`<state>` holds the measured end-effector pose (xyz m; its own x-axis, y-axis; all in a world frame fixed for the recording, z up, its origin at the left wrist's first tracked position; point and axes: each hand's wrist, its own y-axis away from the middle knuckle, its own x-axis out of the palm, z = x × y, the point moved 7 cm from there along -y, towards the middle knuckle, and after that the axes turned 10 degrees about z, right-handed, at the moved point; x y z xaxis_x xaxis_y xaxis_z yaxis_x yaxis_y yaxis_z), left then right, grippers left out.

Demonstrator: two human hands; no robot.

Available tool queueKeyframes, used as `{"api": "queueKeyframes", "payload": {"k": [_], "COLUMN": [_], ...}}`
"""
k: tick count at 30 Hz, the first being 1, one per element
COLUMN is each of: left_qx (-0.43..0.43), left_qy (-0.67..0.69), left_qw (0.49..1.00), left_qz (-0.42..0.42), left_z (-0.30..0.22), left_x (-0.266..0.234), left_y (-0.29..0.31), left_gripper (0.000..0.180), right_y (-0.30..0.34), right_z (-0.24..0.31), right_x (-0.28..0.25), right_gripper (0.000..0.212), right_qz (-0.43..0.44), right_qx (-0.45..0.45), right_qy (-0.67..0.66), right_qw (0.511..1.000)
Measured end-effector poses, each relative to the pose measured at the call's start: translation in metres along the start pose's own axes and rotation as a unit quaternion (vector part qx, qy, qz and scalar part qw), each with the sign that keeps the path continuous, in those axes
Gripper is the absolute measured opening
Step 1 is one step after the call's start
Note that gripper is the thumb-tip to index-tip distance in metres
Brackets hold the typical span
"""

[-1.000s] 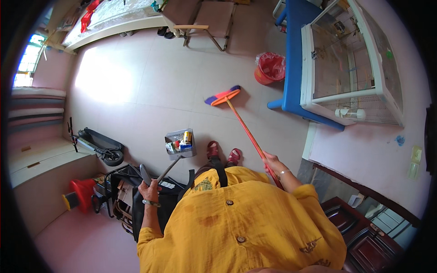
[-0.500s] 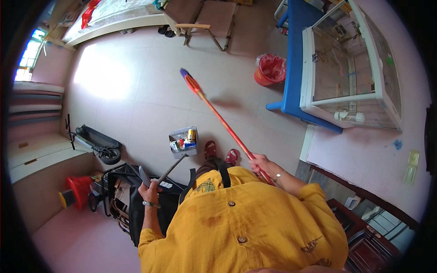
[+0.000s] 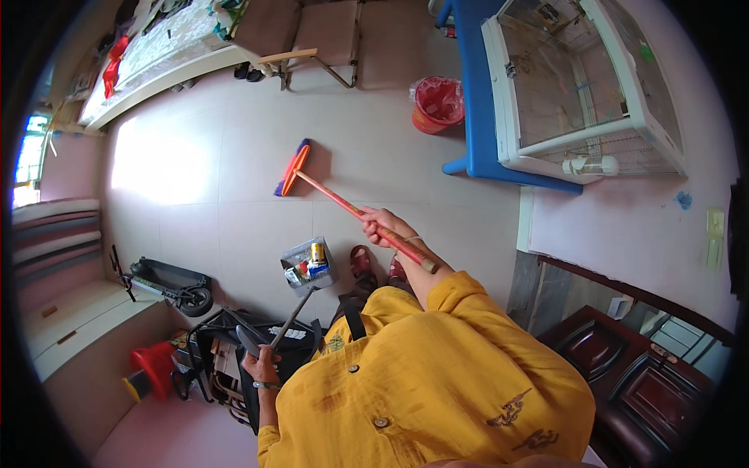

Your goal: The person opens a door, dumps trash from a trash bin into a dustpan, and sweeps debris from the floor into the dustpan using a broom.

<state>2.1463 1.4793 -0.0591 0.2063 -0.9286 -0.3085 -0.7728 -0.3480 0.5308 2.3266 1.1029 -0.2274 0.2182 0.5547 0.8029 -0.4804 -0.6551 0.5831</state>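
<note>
My right hand [image 3: 382, 226] is wrapped round the red handle of a broom [image 3: 331, 196], held slanting in front of me. Its orange and purple head lies ahead on the pale tiled floor, and the handle's end points back past my forearm. My left hand [image 3: 260, 364] is closed round the grey stick handle of a dustpan [image 3: 293, 320]. The dustpan's grey box [image 3: 290, 257] stands a little ahead of my feet with cans and packaging in it. Beside the left fingers is a dark grey oblong piece [image 3: 250, 343]; whether they touch it I cannot tell.
Left of me stand a folded black-framed chair [image 3: 222, 331], a scooter [image 3: 173, 282] and a red object [image 3: 154, 366]. A lined red bin [image 3: 437, 105] is ahead, beside a blue table [image 3: 488, 148] bearing a white-framed cage [image 3: 511, 140]. Farther off are a brown chair [image 3: 324, 35] and a bed [image 3: 156, 70].
My right hand has moved forward and left along with the broom. The broom head has swung nearer and turned, now on the floor. My left hand still grips the dustpan handle.
</note>
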Motion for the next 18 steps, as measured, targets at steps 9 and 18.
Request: {"api": "queueKeyframes", "payload": {"k": [9, 18], "left_qx": [0.004, 0.018], "left_qy": [-0.022, -0.008], "left_qw": [0.999, 0.999], "left_qz": [0.037, 0.047], "left_z": [0.006, -0.005], "left_x": [0.017, 0.032], "left_y": [-0.032, -0.054], "left_gripper": [0.011, 0.009], "right_y": [0.187, 0.362], "right_z": [-0.031, -0.117], "right_x": [-0.065, -0.076], "right_gripper": [0.035, 0.028], "right_qz": [-0.095, -0.26], "right_qx": [-0.063, -0.059], "right_qy": [-0.002, -0.034], "right_qw": [0.993, 0.963]}}
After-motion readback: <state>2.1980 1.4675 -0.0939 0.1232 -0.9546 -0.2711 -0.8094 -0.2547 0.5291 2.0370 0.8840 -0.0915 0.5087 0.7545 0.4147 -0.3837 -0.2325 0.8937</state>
